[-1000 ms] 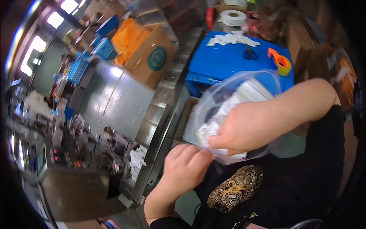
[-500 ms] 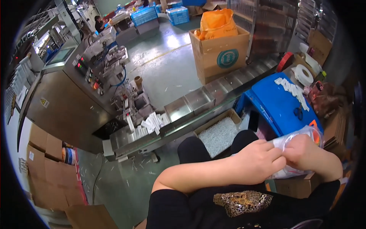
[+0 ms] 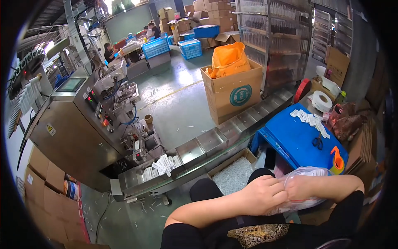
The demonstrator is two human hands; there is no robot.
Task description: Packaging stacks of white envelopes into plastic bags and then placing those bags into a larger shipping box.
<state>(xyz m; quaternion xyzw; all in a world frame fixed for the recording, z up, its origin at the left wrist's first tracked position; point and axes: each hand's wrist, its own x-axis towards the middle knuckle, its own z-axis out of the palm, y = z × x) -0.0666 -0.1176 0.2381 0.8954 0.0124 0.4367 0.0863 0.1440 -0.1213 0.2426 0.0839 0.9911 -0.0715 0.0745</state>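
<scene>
Both hands meet low in the frame, about 5 o'clock, over the person's lap. The left hand (image 3: 265, 194) lies curled on the near end of a clear plastic bag (image 3: 304, 200), fingers folded over its mouth; the right hand (image 3: 299, 190) comes in from 3 o'clock and closes on the same bag, the two hands touching. Both look clamped on the film, not spread, though the fingertips are tucked under and the exact pinch cannot be told. Judged step: working the bag's mouth, closing or gathering it, bag held tight against the body. The next move probably calls for a steady two-handed pull with the film kept bunched, since thin film slips easily. The bag's contents are hard to make out: pale, blurred through the plastic and mostly covered by the hands. At 2 o'clock from the hands sits a blue crate lid (image 3: 296, 141) with small white packets (image 3: 309, 119), scissors (image 3: 318, 142) and an orange tape dispenser (image 3: 336, 160). At 11 o'clock a metal tray conveyor (image 3: 207, 143) runs from a packing machine (image 3: 78, 124); a cardboard box with an orange bag (image 3: 232, 89) stands at 12. The box under the conveyor is partly cut off by the person's knee.
</scene>
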